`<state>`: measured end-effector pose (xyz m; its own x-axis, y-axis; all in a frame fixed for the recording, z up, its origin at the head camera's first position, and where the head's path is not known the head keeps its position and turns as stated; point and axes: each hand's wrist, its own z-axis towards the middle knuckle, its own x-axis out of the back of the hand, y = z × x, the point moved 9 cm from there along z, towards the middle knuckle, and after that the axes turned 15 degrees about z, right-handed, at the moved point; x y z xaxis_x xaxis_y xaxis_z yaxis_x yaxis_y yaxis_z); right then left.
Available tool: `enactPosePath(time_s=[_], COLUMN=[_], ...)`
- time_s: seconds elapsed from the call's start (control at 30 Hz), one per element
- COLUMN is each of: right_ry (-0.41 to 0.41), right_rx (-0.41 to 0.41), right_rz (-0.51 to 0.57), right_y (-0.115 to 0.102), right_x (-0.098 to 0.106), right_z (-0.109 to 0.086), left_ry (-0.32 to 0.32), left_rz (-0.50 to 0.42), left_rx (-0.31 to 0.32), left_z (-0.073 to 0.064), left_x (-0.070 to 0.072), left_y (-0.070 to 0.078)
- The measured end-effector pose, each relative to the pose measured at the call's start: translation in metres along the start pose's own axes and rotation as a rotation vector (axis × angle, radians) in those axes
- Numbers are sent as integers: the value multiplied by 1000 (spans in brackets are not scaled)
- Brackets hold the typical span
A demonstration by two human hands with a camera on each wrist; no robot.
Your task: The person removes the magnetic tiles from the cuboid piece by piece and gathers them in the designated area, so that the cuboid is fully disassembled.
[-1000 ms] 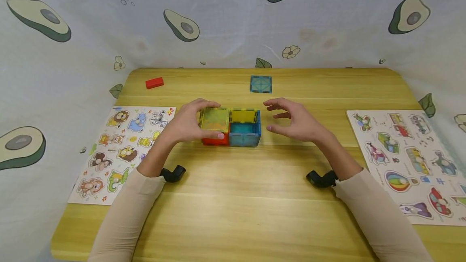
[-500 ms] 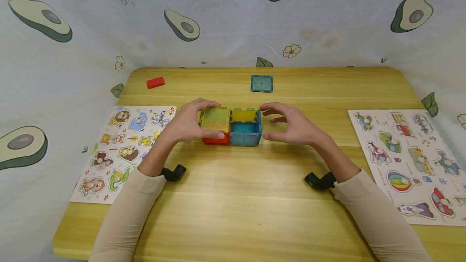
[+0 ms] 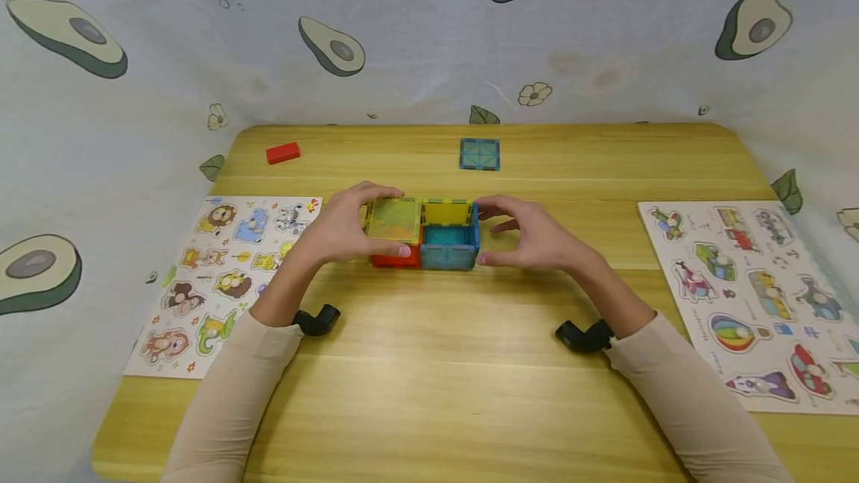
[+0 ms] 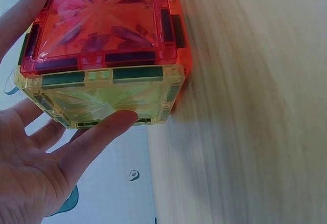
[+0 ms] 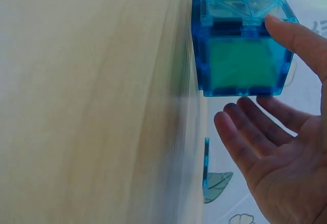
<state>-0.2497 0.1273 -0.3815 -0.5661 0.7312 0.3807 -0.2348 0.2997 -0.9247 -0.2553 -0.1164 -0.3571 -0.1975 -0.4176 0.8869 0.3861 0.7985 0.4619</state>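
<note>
Two joined boxes of clear magnetic tiles stand mid-table. The left box has a yellow tile (image 3: 392, 220) on top and a red tile (image 4: 102, 19) in front. The right box has an open top, with a blue tile (image 3: 450, 258) in front and another yellow tile (image 3: 447, 212) at its back. My left hand (image 3: 338, 229) grips the left box, thumb in front and fingers behind. My right hand (image 3: 537, 237) holds the right box between thumb and a finger at its blue end (image 5: 242, 63); its other fingers stay off the wall.
A flat blue tile (image 3: 479, 154) lies behind the boxes, and a red block (image 3: 282, 153) lies at the back left. Picture puzzle boards lie left (image 3: 194, 274) and right (image 3: 765, 356). An avocado-print cloth (image 3: 416, 36) hangs behind.
My right hand has moved left, from apart to contact with the blue end of the boxes. The left hand keeps its grip, and the boxes have not visibly shifted.
</note>
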Motion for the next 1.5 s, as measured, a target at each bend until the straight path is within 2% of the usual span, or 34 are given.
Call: enactPosePath(time_s=[0.4,0.73,0.97,1.23,1.5], right_ry=[29,106,174,211,206], right_rx=[-34,-28,-36,-33,11], right_rz=[-19,-9,-43,-11,57], right_y=[5,8,7,7,6], right_x=[-1,2,6,18,23], right_z=[2,0,-1,-3,-5], left_ry=[-1,-5,-1,-3,-8], left_rz=[4,-14,-10,-4,-10], left_rx=[14,20,13,8,7], left_z=[0,0,0,0,0], left_x=[-1,-1,-1,0,-1], left_y=[-3,-2,-2,-2,-2])
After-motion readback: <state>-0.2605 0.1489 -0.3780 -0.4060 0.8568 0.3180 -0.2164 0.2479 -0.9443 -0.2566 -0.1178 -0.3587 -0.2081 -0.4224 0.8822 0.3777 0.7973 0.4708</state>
